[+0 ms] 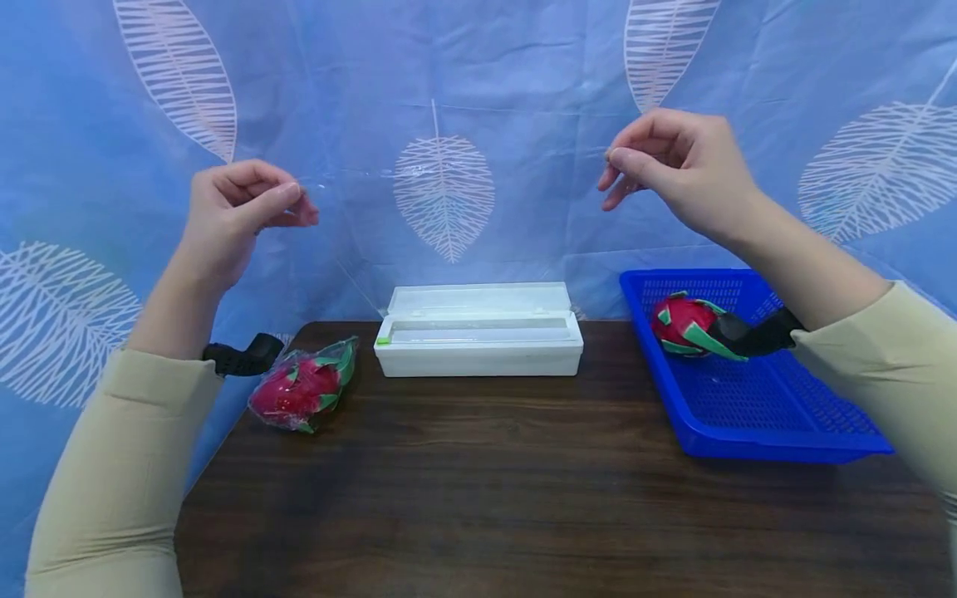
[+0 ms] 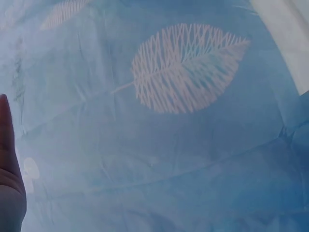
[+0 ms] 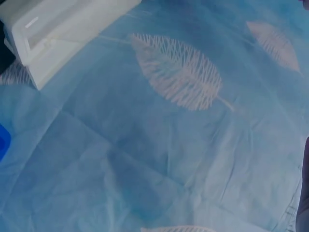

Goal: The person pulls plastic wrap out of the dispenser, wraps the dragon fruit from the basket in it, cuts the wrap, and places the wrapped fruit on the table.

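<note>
A clear sheet of plastic wrap [image 1: 359, 174] hangs stretched between the two raised hands in the head view. My left hand [image 1: 242, 212] pinches its left corner between thumb and fingers. On the other side my right hand [image 1: 676, 166] pinches the right corner, a little higher. Below them stands a white cling film box [image 1: 478, 359] with its lid raised, and the sheet runs down toward it. Only a sliver of the left hand [image 2: 9, 179] shows in the left wrist view, and the right hand [image 3: 303, 193] barely enters the right wrist view.
A wrapped dragon fruit [image 1: 299, 390] lies on the dark wooden table [image 1: 478, 482] at the left. The blue basket [image 1: 785, 448] at the right holds another dragon fruit [image 1: 684, 324], partly behind the right wrist camera. A blue leaf-patterned cloth [image 1: 523, 50] hangs behind the table.
</note>
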Available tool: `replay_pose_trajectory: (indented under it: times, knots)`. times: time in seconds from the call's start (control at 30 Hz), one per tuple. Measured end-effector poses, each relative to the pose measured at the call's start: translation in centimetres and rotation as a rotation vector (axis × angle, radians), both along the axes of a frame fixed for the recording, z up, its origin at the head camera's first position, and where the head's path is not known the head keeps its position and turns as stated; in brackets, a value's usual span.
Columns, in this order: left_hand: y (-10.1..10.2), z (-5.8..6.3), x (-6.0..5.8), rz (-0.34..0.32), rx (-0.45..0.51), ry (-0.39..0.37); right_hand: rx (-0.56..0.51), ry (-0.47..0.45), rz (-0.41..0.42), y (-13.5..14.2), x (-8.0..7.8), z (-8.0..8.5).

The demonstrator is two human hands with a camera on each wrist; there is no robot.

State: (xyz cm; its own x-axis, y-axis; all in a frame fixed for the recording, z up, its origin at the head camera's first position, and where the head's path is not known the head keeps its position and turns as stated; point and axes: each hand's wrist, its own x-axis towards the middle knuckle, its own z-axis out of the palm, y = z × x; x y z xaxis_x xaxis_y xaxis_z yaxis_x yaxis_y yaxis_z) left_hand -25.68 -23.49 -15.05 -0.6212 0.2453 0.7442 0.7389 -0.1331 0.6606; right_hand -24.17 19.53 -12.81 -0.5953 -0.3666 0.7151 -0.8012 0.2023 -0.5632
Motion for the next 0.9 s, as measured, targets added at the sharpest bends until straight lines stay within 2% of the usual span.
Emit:
replay_pose_trajectory:
  times: [0.1, 0.23, 0.5, 0.77, 0.9]
  knots:
    - [-0.2, -1.2, 0.9, -0.020, 0.014, -0.015, -0.047, -0.033, 0.084, 0.0, 0.5, -1.1]
    - [0.0, -2.6, 1.5, -0.016, 0.020, -0.079, -0.034, -0.081, 0.117, 0.1, 0.8, -2.6]
    - [-0.1, -5.0, 1.8, -0.008, -0.013, -0.130, 0.016, -0.116, 0.103, 0.3, 1.7, -4.9]
    - [0.2, -7.6, 2.7, 0.005, -0.080, -0.152, 0.079, -0.137, 0.179, 0.6, 2.4, -7.8]
    - [0.2, -9.4, 3.5, -0.033, -0.101, -0.156, 0.101, -0.133, 0.243, 0.6, 2.8, -9.6]
